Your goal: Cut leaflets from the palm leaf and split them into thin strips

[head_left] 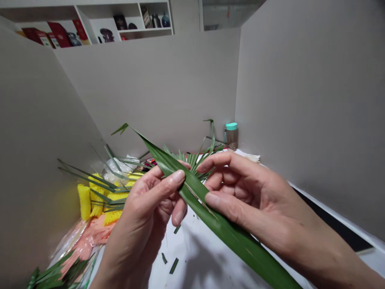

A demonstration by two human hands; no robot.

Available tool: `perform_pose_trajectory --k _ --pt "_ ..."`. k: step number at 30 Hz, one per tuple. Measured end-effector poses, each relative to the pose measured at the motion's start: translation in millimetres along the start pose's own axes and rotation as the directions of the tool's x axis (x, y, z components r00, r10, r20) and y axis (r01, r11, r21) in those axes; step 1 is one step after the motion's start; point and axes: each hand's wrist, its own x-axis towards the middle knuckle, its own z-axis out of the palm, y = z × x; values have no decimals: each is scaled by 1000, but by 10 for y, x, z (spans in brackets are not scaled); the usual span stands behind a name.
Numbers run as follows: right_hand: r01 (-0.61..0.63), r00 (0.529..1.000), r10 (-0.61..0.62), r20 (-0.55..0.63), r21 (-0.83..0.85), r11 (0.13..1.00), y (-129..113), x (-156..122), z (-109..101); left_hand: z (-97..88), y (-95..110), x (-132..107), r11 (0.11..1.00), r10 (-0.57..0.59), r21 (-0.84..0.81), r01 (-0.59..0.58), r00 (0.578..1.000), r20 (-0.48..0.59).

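A long green palm leaf blade (228, 224) runs slantwise from a bent tip at upper left to the bottom edge at right. A narrow slit shows along its middle, between the hands. My left hand (153, 196) pinches the blade just above this slit, thumb on top and fingers beneath. Beside the slit, the thumb of my right hand (252, 196) presses on the blade's right edge. The right fingers are curled, partly behind the blade, and the index fingertip is near the edge. Below lie small cut leaf pieces (173, 265) on the white tabletop (168, 277).
A fan-shaped palm leaf (192, 162) lies behind the hands. At left are yellow net-like bundles (96, 198), thin leaf strips (87, 176), pinkish gloves (96, 233) and cut leaves (57, 275). A bottle with a turquoise lid (231, 136) stands at the back. Grey partitions (313, 100) enclose the table.
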Motion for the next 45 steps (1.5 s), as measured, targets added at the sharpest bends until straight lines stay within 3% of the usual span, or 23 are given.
perform_pose_trajectory --k 5,12,20,24,29,36,40,42,45 --pt "17 1000 -16 20 -42 999 14 -20 -13 -14 3 -6 999 23 -29 -21 999 47" --pt "-6 1000 7 26 -37 999 32 10 -16 -40 -2 17 998 61 -34 -60 998 31" --pt "-130 979 102 175 158 979 156 73 6 -127 -15 44 988 153 -11 -153 986 61" --pt "-89 990 87 108 12 996 203 92 16 -131 -13 43 990 141 2 -141 989 50" --pt "61 997 -71 -41 -195 979 221 68 4 -175 56 13 975 209 67 -214 975 72" --pt "73 995 -44 92 -331 941 214 95 10 -303 189 27 965 262 71 -254 954 -145" --pt "11 988 -53 -145 -274 962 301 455 -246 -477 315 10 933 353 182 -309 881 -316" --pt "-24 989 -19 -144 -291 956 446 695 -375 -583 373 10 918 395 201 -342 837 -379" --pt "-134 990 137 -18 -369 920 859 963 -412 -725 424 48 897 441 189 -400 783 -438"
